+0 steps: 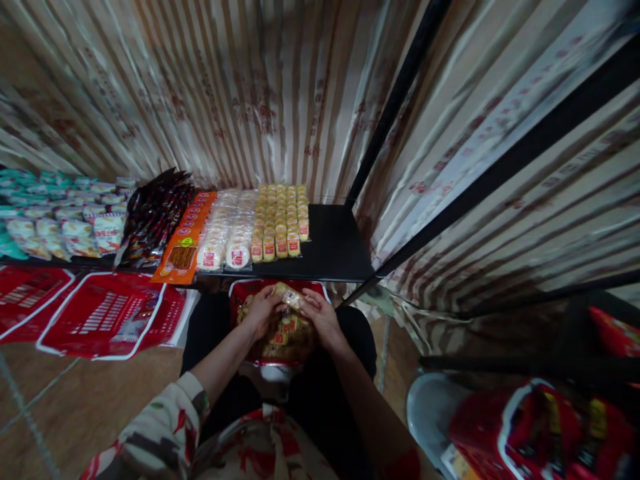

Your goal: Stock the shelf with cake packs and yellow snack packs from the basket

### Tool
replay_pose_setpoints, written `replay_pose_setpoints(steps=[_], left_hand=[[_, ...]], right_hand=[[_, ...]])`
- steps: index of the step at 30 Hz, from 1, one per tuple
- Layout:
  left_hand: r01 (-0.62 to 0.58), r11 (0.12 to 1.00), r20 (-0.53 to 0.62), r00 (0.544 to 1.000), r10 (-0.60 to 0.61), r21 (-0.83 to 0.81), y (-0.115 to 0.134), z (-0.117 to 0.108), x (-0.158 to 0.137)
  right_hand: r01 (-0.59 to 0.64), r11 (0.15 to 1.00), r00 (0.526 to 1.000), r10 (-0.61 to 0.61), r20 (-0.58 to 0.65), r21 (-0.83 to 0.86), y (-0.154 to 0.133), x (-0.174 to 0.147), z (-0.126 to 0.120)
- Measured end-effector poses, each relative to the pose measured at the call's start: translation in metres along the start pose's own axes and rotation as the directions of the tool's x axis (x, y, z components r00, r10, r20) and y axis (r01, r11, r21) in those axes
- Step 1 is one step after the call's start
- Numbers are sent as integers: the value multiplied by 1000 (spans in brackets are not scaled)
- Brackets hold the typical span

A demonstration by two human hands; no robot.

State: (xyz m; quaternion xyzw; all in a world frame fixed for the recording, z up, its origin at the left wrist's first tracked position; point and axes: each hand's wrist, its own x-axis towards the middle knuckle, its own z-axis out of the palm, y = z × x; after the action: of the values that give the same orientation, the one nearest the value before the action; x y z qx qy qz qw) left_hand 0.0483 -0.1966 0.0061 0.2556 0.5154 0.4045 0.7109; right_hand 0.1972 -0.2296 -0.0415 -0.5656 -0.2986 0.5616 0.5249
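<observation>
Between my knees is a red basket (320, 288) with a white rim, filled with yellowish wrapped snack packets (280, 337). Over it, my left hand (263, 310) and my right hand (320, 315) hold one clear-wrapped yellow snack packet (289, 295) by its two ends. The fingers of both hands are closed on it. Just beyond, on a black shelf (335, 243), stand rows of small yellow packaged snacks (280, 223). Left of these lie round white wrapped crackers (237, 255) in rows.
Further left on the shelf are an orange snack bag (185, 240), dark packets (155, 217) and white-and-teal bags (65, 220). Red baskets (107, 317) sit below left. A grey tub (433, 417) and a red basket (480, 427) stand at lower right. Black posts (395, 100) cross before a striped curtain (280, 87).
</observation>
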Motion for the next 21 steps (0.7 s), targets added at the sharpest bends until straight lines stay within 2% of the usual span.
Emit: replay_pose_setpoints(steps=[3,8,11,15,18,21], left_hand=[[39,999,81,996,-36,-36,0,4,-5],[20,994,161,987,-3,-106,-2,13,-8],[-44,994,177,982,62,-104,-1,20,-10],[-127,992,146,981,125,2,-2,27,-13],[-158,984,122,982,148,80,-2,28,-13],[-189,973,138,976,170,136,-1,31,-11]], right_hand=[[62,997,996,-59,-72,42,-15,3,-8],[141,989,990,-141,-19,35,-35,4,-17],[81,986,996,-85,24,147,-42,0,-20],[-22,943,995,-12,101,333,-50,-5,-22],[-18,930,994,-23,107,368,-55,-6,-23],[-14,936,999,-5,53,353,-55,-4,-22]])
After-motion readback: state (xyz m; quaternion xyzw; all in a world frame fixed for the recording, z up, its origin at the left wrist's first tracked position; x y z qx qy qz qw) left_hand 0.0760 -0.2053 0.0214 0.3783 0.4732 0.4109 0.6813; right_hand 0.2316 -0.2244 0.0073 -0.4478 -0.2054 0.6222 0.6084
